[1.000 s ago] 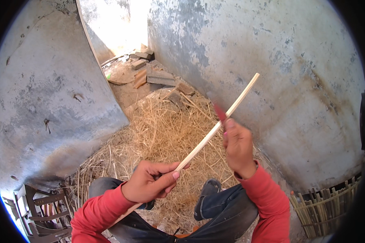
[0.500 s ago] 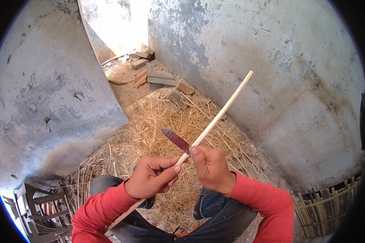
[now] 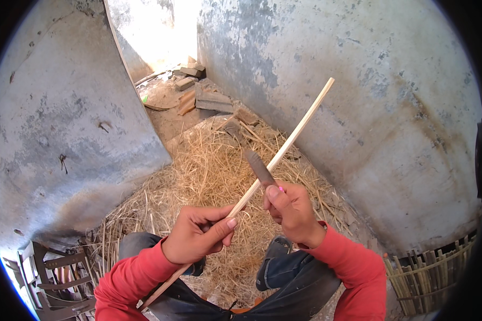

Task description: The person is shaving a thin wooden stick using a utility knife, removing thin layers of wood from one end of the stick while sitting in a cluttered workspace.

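Note:
A long pale wooden stick (image 3: 300, 128), probably bamboo, slants from beside my left forearm up to the far right. My left hand (image 3: 201, 232) is closed around its lower part, thumb on top and fingers beneath. In my right hand (image 3: 293, 211) is a knife (image 3: 260, 168), gripped low with the thumb against it. Its dark blade points up and left and lies against the stick, a little beyond my left hand. The knife's handle is hidden inside my fist.
Straw-like shavings (image 3: 214, 160) cover the floor between and beyond my legs. Bricks and blocks (image 3: 213, 100) lie by the doorway. A slatted basket (image 3: 431, 275) stands at the right, a dark wooden frame (image 3: 56, 278) at the left. Worn walls (image 3: 359, 107) rise on both sides.
My right hand and the knife have moved up and right along the stick, away from my left hand. The stick's far end has risen slightly. My left hand keeps its hold.

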{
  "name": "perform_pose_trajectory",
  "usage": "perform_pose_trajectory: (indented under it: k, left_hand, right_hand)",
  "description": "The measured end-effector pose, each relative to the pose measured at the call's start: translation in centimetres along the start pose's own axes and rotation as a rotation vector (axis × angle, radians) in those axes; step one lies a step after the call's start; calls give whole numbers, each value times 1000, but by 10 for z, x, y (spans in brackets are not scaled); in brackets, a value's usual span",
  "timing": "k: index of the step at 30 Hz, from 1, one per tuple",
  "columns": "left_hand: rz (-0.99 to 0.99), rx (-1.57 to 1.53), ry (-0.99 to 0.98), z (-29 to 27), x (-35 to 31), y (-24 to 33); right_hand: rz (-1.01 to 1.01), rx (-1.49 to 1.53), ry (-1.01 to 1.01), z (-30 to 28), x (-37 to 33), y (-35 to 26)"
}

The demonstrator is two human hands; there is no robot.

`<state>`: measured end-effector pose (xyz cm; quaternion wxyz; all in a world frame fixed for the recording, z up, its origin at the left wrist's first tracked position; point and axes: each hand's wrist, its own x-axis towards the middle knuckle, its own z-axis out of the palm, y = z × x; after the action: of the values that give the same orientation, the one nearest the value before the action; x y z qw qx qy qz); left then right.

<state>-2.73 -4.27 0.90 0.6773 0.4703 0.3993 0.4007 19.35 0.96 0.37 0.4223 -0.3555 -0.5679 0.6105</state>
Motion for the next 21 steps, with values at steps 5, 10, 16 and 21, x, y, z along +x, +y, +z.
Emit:
perform_pose_trajectory:
  k: [5, 10, 16, 21]
  left_hand:
    - [93, 114, 37, 4, 3, -7]
    - [204, 216, 51, 1, 6, -13]
    - [91, 53, 159, -4, 4, -8]
    - [49, 97, 67, -4, 3, -6]
  right_hand:
    - [-108, -216, -37, 9, -1, -1]
    - [-129, -279, -96, 11, -3, -2]
    - [-71, -297, -129, -2, -4, 0]
    - [-149, -251, 115, -13, 11, 2]
